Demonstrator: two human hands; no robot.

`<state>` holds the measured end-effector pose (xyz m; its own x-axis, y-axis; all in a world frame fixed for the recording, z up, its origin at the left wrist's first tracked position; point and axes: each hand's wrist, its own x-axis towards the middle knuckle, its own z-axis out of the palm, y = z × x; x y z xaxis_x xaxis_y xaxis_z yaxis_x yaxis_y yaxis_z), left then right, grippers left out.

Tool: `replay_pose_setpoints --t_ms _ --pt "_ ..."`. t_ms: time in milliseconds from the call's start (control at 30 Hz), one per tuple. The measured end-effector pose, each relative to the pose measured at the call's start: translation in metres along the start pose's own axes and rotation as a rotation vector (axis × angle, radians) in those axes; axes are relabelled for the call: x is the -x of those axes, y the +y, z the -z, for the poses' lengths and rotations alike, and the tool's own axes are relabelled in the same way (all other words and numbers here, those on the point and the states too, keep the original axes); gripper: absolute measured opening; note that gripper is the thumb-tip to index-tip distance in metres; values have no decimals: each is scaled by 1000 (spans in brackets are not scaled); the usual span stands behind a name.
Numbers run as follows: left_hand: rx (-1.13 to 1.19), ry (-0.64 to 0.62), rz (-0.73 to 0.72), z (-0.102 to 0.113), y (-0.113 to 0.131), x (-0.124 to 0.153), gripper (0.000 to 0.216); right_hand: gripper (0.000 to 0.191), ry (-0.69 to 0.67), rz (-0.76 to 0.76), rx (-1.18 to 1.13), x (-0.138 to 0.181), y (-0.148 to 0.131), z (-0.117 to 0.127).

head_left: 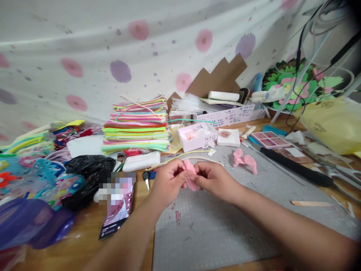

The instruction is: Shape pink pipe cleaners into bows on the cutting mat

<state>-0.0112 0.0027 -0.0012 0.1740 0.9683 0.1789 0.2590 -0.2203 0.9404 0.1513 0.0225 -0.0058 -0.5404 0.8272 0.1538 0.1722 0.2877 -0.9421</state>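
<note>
Both of my hands meet over the grey cutting mat [225, 222] and pinch one small pink petal-shaped piece [190, 175] between them. My left hand [167, 180] has its fingers curled on the piece's left side. On the piece's right side, my right hand [216, 180] grips it with thumb and fingers closed. More pink petal pieces [244, 160] lie on the mat a little to the right of my hands.
A tall stack of neon pipe cleaners [138, 126] stands behind my hands. A phone [117, 210] and black plastic bag [87, 175] lie at left, a small white box [196, 137] and a black ruler [296, 167] to the right. Felt cutouts crowd the left edge.
</note>
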Motion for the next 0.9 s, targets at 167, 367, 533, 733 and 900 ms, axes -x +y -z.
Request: replay_pose_setpoints --t_ms 167,367,533,733,900 --pt "-14 12 68 -2 5 0 23 16 23 -25 121 0 -1 0" --pt "-55 83 76 -1 1 0 20 16 104 -43 145 -2 0 -1" --pt "-53 116 59 -1 -3 1 15 15 123 -25 147 -3 1 -1" --pt "-67 144 38 -6 -1 0 13 17 163 31 292 -2 2 -3" --pt "-123 159 56 -6 -2 0 14 19 188 52 342 -2 5 -5"
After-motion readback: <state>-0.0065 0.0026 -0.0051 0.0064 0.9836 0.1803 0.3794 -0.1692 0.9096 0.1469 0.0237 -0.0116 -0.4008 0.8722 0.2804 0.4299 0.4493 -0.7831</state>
